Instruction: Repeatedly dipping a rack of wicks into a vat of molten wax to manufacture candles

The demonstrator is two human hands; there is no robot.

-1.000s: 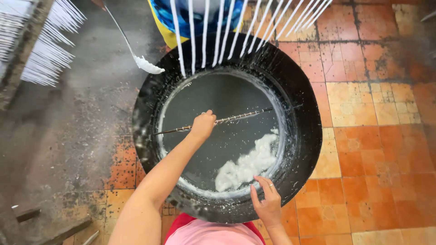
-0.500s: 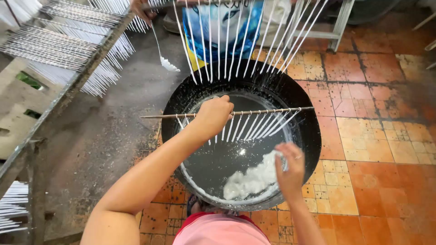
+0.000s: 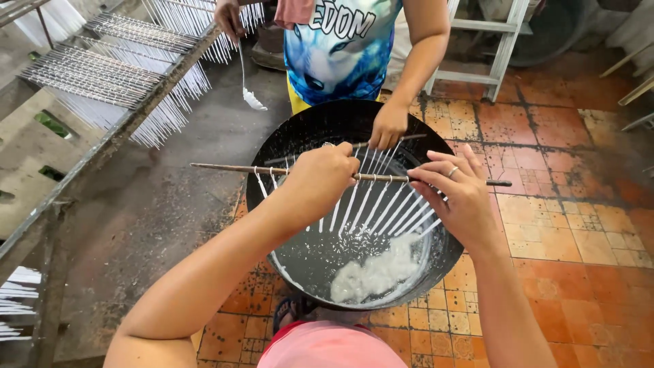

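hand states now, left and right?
Left hand: closed around the thin rod.
Right hand: open, fingers spread, touching the rod's hanging white sticks.

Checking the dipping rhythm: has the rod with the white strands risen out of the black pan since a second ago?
Yes. The rod has come up from the liquid to above the black pan rim.
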